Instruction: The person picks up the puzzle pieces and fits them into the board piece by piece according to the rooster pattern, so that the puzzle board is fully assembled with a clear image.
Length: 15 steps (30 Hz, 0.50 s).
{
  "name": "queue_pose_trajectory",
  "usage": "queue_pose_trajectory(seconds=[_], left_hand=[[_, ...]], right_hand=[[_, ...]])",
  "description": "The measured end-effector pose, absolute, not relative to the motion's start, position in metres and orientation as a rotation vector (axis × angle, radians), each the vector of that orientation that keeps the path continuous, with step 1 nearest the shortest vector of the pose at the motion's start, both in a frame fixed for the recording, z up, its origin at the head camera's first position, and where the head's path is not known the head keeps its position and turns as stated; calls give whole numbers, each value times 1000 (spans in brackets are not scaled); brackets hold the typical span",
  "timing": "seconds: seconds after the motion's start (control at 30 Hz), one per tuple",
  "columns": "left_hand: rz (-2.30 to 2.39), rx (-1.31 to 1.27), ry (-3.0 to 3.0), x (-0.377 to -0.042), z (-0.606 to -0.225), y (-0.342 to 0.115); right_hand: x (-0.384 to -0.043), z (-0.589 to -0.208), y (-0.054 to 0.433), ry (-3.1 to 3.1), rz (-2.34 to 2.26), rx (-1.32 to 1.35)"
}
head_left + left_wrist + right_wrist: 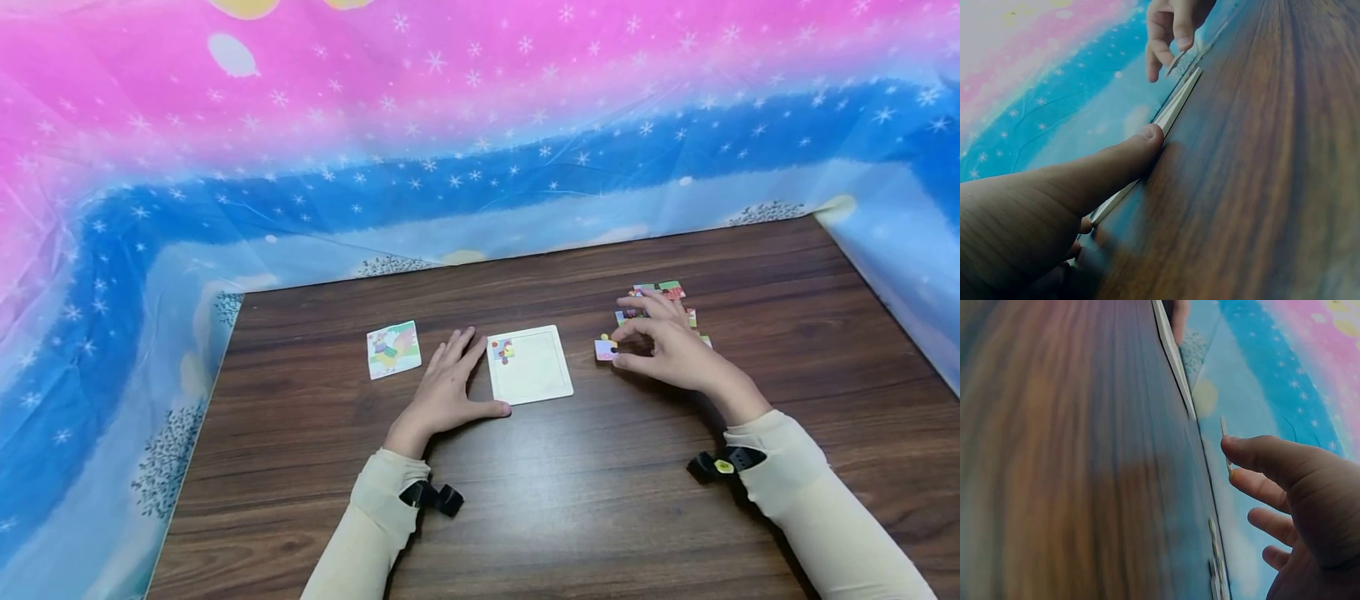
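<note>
Head view: on the brown wood-grain surface [570, 517], the far-left corner of a square cream puzzle tray [534, 377] is being occupied by apparently one multicoloured jigsaw piece [498, 350]; the remainder is being left bare. The tray's left side is being flanked by the left hand [446, 392], fingers spread wide. A lilac-and-yellow jigsaw piece [604, 350] is being pinched by the right hand [670, 346], right of the tray, unplaced. Loose multicoloured pieces [672, 289] are being partly covered; no count is possible.

Left wrist view: the tray edge is being touched by the thumb; other left fingers are being largely hidden.

Right wrist view: the pinched piece is being shown edge-on, its print unreadable.
</note>
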State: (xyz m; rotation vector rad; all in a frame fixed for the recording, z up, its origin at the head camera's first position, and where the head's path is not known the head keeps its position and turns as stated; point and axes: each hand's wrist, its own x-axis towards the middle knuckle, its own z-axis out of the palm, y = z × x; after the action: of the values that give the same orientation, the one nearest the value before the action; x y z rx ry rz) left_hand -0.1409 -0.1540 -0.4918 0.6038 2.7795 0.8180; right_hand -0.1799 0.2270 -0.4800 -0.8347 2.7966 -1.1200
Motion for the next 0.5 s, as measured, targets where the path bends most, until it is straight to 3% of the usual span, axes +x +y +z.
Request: queue_pose_trajectory(seconds=[0.5], left_hand=[[810,593,2776,-141,-492,-154]], right_hand=[[-184,-482,177,2697,-1131,-919]])
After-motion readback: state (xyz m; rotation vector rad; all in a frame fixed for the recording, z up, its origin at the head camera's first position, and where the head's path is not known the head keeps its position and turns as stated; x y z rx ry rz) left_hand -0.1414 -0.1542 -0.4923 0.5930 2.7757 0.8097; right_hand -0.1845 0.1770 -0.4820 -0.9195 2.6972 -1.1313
